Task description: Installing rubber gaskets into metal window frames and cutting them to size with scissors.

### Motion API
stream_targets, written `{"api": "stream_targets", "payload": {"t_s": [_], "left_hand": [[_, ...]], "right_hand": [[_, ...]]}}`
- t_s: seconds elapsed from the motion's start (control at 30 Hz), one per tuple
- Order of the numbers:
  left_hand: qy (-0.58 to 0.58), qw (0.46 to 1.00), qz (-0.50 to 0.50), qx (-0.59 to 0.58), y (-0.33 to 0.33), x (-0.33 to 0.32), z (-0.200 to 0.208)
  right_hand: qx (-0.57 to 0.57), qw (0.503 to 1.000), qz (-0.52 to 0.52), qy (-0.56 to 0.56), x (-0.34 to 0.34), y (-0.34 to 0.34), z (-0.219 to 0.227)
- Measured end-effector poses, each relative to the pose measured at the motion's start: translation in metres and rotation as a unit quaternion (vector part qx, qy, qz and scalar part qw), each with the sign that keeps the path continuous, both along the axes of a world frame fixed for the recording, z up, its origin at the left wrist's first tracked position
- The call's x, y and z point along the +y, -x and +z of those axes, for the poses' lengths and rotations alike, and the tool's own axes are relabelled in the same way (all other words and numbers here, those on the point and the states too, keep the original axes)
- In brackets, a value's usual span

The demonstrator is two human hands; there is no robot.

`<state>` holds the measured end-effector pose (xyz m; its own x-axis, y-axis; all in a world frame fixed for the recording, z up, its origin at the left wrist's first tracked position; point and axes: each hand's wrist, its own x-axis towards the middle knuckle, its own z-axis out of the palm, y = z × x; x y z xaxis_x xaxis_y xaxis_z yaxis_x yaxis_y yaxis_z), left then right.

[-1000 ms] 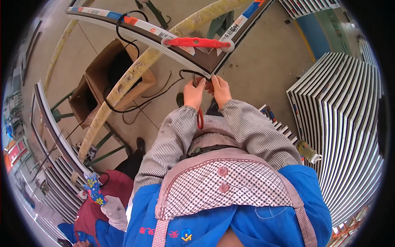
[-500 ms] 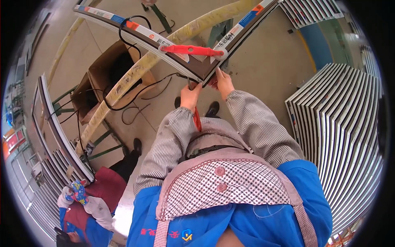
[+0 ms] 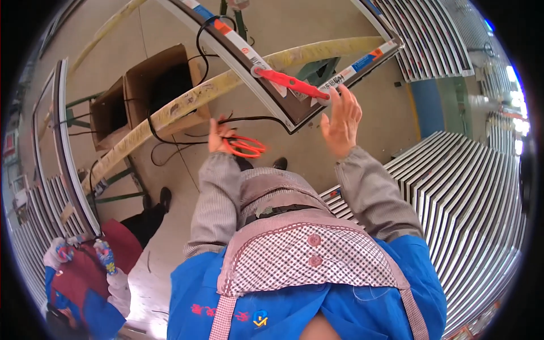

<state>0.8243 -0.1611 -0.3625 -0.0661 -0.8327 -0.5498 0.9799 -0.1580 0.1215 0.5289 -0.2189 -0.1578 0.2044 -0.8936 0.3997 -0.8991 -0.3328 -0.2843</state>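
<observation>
My left hand (image 3: 217, 136) is closed around a pair of scissors with red loop handles (image 3: 246, 147), left of and apart from the frame corner. Its blades are hard to make out. From the corner of the brown and white frame (image 3: 288, 110), a black rubber-like strip (image 3: 258, 118) runs to beside that hand. Across the corner's inside lies a red bar (image 3: 292, 84) with a pale round pad at its left end. My right hand (image 3: 343, 123) is open, fingers apart, near the bar's right end; whether they touch is unclear.
A curved yellow wrapped bar (image 3: 175, 107) passes under the frame, with open cardboard boxes (image 3: 156, 65) behind it. Many stacked frames (image 3: 464, 192) stand at right. A co-worker with flowered gloves (image 3: 105, 255) is at lower left beside another upright frame (image 3: 73, 147).
Both hands have left the frame corner. My left hand has drawn away leftward with the scissors; my right has moved up beside the red bar's right end. The whole view has shifted.
</observation>
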Motion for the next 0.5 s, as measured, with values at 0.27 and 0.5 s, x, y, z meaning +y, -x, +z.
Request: {"api": "stream_targets", "payload": {"t_s": [0.27, 0.5], "left_hand": [[-0.202, 0.951, 0.039, -0.228, -0.065, 0.023, 0.064], [-0.094, 0.915, 0.023, -0.391, -0.049, -0.043, 0.124]], "right_hand": [[0.241, 0.940, 0.162, -0.176, -0.038, -0.008, 0.009], [0.130, 0.930, 0.146, -0.312, 0.024, -0.029, 0.058]]}}
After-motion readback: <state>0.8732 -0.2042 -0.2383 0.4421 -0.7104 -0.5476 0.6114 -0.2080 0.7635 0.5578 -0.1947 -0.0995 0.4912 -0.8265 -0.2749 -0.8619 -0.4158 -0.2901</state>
